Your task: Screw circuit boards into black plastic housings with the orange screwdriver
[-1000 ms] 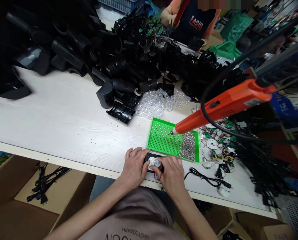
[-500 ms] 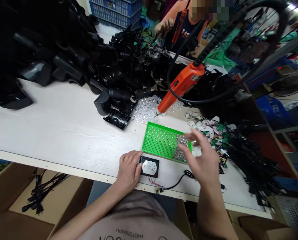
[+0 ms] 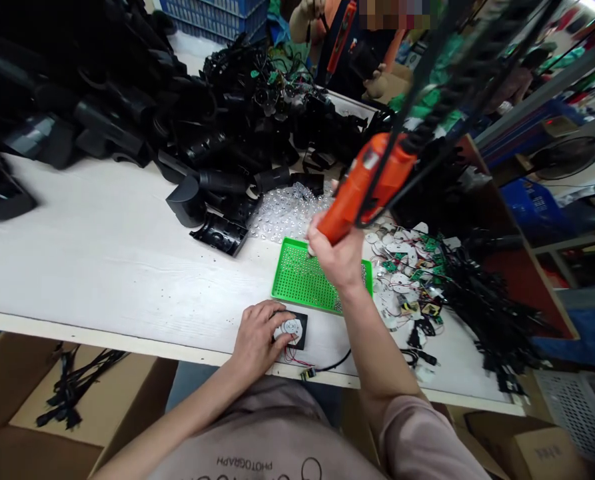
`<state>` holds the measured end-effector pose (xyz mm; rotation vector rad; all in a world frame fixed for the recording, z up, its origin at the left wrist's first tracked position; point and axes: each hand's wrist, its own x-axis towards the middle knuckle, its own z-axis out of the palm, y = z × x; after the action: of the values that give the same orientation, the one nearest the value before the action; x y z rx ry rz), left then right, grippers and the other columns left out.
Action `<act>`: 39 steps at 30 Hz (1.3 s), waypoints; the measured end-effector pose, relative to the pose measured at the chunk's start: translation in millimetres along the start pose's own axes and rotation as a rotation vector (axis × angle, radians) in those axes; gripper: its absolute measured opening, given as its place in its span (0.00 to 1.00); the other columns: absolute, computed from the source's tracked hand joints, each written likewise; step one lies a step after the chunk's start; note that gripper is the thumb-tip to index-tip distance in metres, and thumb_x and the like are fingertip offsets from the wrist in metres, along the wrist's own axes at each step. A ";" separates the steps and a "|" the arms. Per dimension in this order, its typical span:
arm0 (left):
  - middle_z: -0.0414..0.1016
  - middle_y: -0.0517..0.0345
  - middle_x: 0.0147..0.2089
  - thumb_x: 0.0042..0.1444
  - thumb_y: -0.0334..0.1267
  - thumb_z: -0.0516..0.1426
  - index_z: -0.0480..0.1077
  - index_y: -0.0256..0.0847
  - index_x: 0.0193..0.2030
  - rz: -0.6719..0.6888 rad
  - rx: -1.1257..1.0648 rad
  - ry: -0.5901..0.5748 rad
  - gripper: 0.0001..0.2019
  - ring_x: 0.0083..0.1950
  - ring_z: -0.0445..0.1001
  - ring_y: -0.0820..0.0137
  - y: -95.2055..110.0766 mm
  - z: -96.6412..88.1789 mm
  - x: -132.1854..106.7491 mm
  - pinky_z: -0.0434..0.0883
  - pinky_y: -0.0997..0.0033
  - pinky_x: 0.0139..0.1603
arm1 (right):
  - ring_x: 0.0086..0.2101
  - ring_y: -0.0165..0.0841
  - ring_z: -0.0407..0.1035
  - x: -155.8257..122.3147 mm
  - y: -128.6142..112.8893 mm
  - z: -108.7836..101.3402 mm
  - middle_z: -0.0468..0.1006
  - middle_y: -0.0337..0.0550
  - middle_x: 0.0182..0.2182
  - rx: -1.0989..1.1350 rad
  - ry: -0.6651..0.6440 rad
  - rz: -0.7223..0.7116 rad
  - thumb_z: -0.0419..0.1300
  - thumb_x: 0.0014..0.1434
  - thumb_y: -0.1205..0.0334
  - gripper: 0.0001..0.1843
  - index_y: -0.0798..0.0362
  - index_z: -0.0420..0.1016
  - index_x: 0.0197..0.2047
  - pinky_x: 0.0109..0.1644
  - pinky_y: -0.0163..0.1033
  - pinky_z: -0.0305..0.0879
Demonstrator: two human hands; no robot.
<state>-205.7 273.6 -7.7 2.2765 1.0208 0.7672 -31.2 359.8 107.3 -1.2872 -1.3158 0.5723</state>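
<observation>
My right hand (image 3: 338, 257) is wrapped round an orange electric screwdriver (image 3: 360, 193), which hangs from a black coiled cord. Its tip points down over the green perforated tray (image 3: 302, 288), which holds small screws. At the table's front edge, my left hand (image 3: 258, 338) grips the left side of a small black square housing (image 3: 301, 329). A white round disc (image 3: 291, 327) with red wires sits in this housing, partly under the fingers. Just below it lies a small circuit board (image 3: 308, 374) on a black cable.
Clear plastic lenses (image 3: 282, 212) are heaped behind the tray, beside black plastic shells (image 3: 220, 233). White discs with boards (image 3: 402, 270) and black cables (image 3: 482, 313) lie to the right. A cardboard box (image 3: 72, 400) stands below the table. Across the table, a co-worker's hand (image 3: 374, 83) shows.
My right hand has left the tray's screws and taken hold of the screwdriver, drawing it down over the tray. My left hand stays at the housing, its fingers now further over the disc.
</observation>
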 end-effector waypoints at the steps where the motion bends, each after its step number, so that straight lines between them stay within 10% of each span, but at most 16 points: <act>1: 0.74 0.52 0.51 0.62 0.42 0.57 0.72 0.45 0.50 0.014 -0.017 -0.007 0.11 0.55 0.69 0.60 -1.5 0.0 -0.1 0.65 0.57 0.52 | 0.25 0.29 0.66 -6.8 -3.0 -9.4 0.70 0.37 0.28 0.032 0.030 0.022 0.61 0.56 0.55 0.10 0.50 0.68 0.39 0.31 0.39 0.69; 11: 0.74 0.51 0.49 0.64 0.40 0.54 0.71 0.44 0.50 -0.034 -0.017 0.087 0.10 0.51 0.71 0.61 -5.0 -2.3 -11.6 0.68 0.60 0.48 | 0.33 0.35 0.72 -30.0 -13.3 -73.2 0.70 0.34 0.27 0.307 0.055 0.153 0.65 0.52 0.57 0.24 0.46 0.67 0.52 0.41 0.48 0.73; 17: 0.72 0.51 0.49 0.64 0.40 0.54 0.69 0.43 0.50 -0.064 -0.035 0.116 0.10 0.51 0.69 0.61 -3.1 3.9 -13.2 0.67 0.60 0.48 | 0.14 0.27 0.56 -18.9 28.2 -18.2 0.60 0.27 0.16 0.457 0.037 0.153 0.60 0.50 0.34 0.30 0.45 0.68 0.49 0.19 0.37 0.61; 23: 0.71 0.51 0.49 0.62 0.36 0.57 0.67 0.44 0.52 -0.078 -0.064 0.083 0.12 0.51 0.68 0.61 -3.6 4.4 -13.3 0.67 0.59 0.49 | 0.14 0.28 0.54 -17.3 60.7 31.5 0.59 0.27 0.15 0.461 -0.052 0.199 0.56 0.38 0.21 0.43 0.48 0.69 0.44 0.18 0.36 0.58; 39: 0.72 0.51 0.48 0.61 0.38 0.58 0.69 0.43 0.50 -0.092 -0.093 0.108 0.11 0.51 0.69 0.61 -3.5 4.2 -13.2 0.66 0.60 0.48 | 0.14 0.29 0.56 -17.8 64.4 41.7 0.62 0.28 0.16 0.434 -0.154 0.194 0.60 0.40 0.25 0.39 0.47 0.66 0.45 0.18 0.36 0.54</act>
<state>-211.9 264.4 -16.6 2.1137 1.1067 0.8886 -51.8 376.6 33.1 -1.0277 -1.1148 1.0489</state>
